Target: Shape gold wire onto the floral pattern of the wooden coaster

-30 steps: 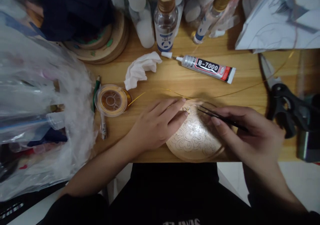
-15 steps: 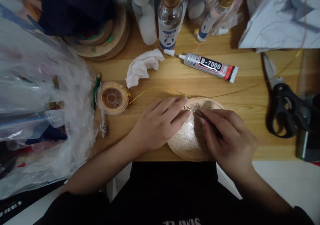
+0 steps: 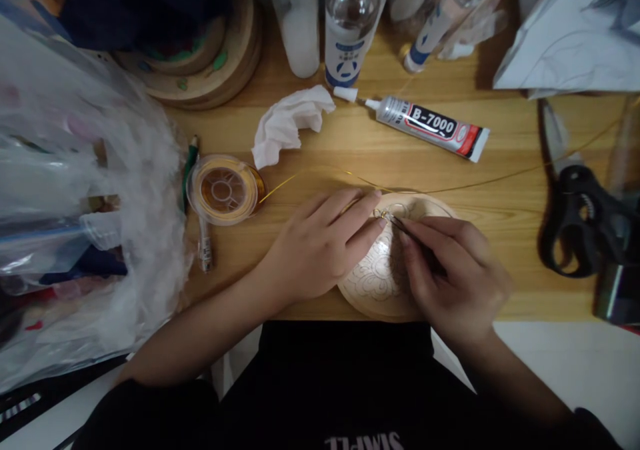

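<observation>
Your left hand (image 3: 320, 250) lies palm down, its fingers extended and gripping nothing that shows, with the fingertips on the upper left part of the round board (image 3: 367, 300). Your right hand (image 3: 453, 273) is closed in a pinch around the dark tweezers (image 3: 399, 224), whose tips are at the small gold loops (image 3: 380, 214) near the board's far edge, just beside your left fingertips. You have the board at the near edge of the wooden surface (image 3: 520, 290), between your hands, with a flower pattern drawn on it.

A thin gold wire (image 3: 480, 185) runs past the board's far side toward the scissors (image 3: 577, 217) on your right. To your left sits the spool (image 3: 225, 190) of gold wire, near the plastic bags (image 3: 145, 237). Beyond the board, you have the crumpled tissue (image 3: 290, 122), the glue tube (image 3: 433, 127) marked B-7000 and a white cap (image 3: 345, 94) by its nozzle. A clear bottle (image 3: 349, 43) stands behind the cap.
</observation>
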{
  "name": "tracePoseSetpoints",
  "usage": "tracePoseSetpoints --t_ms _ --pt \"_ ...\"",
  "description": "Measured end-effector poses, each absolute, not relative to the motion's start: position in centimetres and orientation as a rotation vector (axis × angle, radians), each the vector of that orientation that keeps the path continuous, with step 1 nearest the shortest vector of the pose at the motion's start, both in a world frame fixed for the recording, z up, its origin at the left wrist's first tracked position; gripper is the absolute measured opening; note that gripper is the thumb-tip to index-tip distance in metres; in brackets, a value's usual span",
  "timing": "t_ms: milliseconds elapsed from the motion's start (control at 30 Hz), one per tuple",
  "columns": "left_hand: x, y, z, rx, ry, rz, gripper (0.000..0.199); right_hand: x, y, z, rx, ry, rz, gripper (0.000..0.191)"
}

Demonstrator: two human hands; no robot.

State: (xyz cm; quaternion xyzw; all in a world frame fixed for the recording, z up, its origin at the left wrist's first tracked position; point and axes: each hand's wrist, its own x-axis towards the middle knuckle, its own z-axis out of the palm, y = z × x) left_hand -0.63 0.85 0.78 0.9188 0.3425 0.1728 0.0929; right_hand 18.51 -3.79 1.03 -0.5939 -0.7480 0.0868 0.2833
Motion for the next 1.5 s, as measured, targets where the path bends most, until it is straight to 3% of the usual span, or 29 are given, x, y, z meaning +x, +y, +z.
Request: tracePoseSetpoints --t_ms 1500 --pt "-0.69 0.84 0.83 2.752 1.05 0.504 0.022 18.24 -4.01 0.73 -1.632 -2.028 0.138 0.019"
